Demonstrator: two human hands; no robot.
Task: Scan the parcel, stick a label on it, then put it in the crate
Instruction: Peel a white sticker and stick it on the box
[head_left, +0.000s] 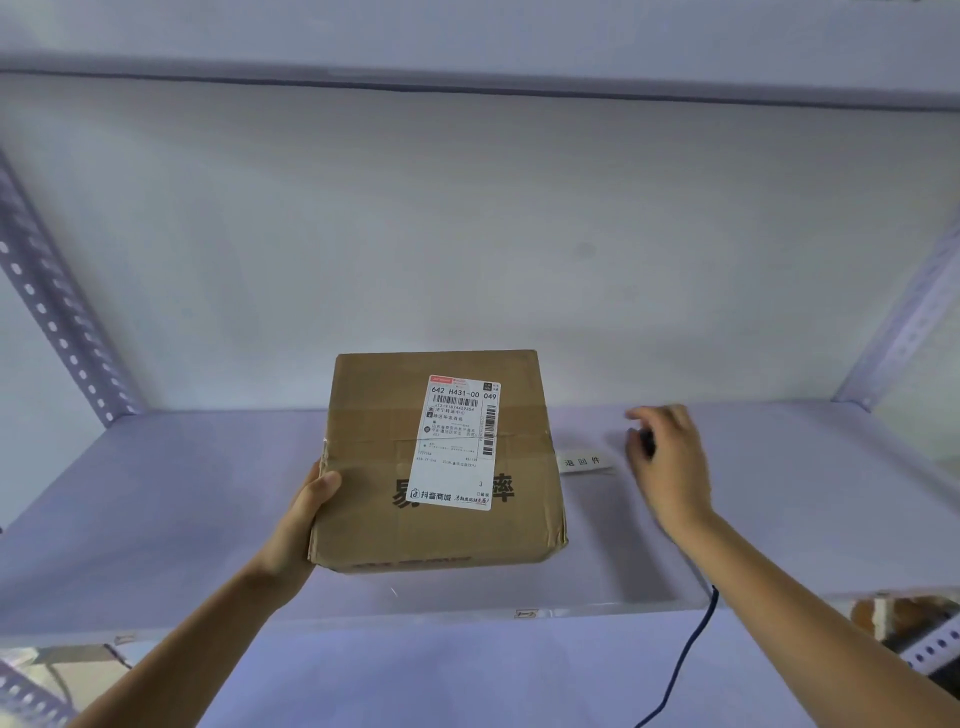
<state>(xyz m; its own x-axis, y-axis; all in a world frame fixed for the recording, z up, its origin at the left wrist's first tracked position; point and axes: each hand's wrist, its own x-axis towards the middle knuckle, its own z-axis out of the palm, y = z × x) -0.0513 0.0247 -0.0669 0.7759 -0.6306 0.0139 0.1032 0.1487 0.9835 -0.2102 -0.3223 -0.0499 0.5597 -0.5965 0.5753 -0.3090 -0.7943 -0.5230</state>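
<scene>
White shelf (156, 499) boards fill my view, with a plain wall behind. My left hand (306, 519) grips the left edge of the brown parcel (441, 462), thumb on top. I think I hold it flat so the shipping label (457, 441) faces up and can be read. Right of the parcel, my right hand (667, 462) curls around something small and dark, maybe the scanner; I cannot tell. A blue cable (685, 654) hangs below that wrist. No crate shows.
</scene>
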